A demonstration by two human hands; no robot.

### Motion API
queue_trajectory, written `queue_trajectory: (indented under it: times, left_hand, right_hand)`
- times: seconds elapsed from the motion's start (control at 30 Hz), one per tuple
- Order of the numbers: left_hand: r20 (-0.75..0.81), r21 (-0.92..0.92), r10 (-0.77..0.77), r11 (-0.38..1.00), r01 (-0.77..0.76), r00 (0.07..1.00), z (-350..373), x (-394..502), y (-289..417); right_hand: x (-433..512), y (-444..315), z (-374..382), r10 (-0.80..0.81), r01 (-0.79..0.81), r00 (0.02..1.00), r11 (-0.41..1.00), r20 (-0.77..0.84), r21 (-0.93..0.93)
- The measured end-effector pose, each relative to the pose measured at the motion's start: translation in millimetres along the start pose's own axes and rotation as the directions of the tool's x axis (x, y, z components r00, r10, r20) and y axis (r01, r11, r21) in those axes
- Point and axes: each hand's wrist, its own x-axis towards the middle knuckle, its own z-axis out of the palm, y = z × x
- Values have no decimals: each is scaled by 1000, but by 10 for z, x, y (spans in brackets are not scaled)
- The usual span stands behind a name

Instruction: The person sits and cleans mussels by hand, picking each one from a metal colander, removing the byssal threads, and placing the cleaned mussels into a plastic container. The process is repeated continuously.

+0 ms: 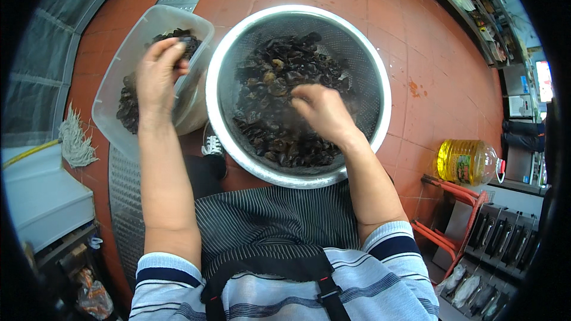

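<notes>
A large perforated metal colander (299, 178) stands before me, with a heap of dark wood ear mushrooms (285, 80) in it. Above the right part of the heap is my right hand (323, 109), slightly blurred, fingers bent; whether it pinches a piece cannot be told. My left hand (160, 71) is over a translucent plastic tub (111, 67) on the left, thumb and forefinger closed on a small dark piece, likely wood ear. More dark mushrooms (129, 111) lie inside the tub, partly hidden by my left hand and forearm.
Red floor tiles (428, 62) surround the colander, crossed by a metal drain grate (127, 187) at left. A mop head (76, 138) lies far left. At right, a bottle of yellow oil (466, 162) is beside a red metal frame (464, 194). Shelves (477, 18) hold packages at upper right.
</notes>
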Motion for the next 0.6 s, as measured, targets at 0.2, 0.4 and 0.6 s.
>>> queue_trajectory:
  times: [0.2, 0.4, 0.6]
  left_hand:
    - [-81, 929, 148, 370, 21, 986, -667, 280, -255]
    - [115, 889, 235, 409, -205, 965, -226, 102, -242]
    - [569, 369, -224, 929, -2, 791, 698, -468, -342]
  right_hand:
    - [-11, 173, 393, 32, 15, 991, 942, 133, -336]
    - [33, 72, -3, 181, -187, 978, 981, 107, 45]
    - [4, 10, -199, 286, -297, 952, 779, 108, 553]
